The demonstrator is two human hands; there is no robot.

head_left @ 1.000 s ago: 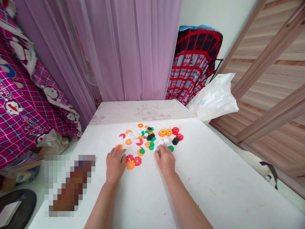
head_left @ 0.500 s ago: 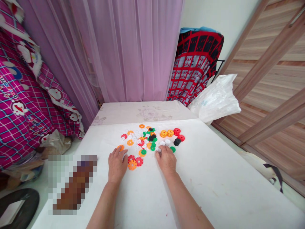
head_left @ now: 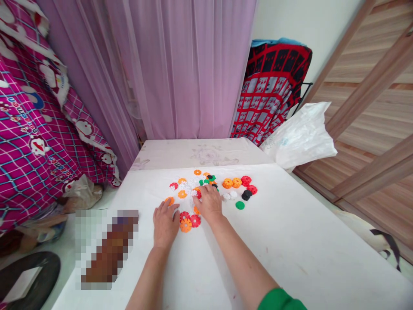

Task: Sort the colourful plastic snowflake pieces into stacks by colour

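Note:
A loose pile of notched plastic discs, shaped like flowers, lies on the white tablecloth. My left hand rests at the pile's left side with its fingers apart, by an orange disc. Just right of its thumb, two red discs and a larger-looking orange disc lie together. My right hand is over the middle of the pile, thumb apart from the fingers, covering several discs. White discs are scattered between and beyond the hands.
Sorted clusters lie to the right: orange discs, red discs, black discs, white discs and green. A white plastic bag stands past the table's right edge. A pixelated patch covers something at left.
My right hand has moved left from the white discs onto the mixed pile. My left hand stays by the orange disc. The whole view has shifted slightly.

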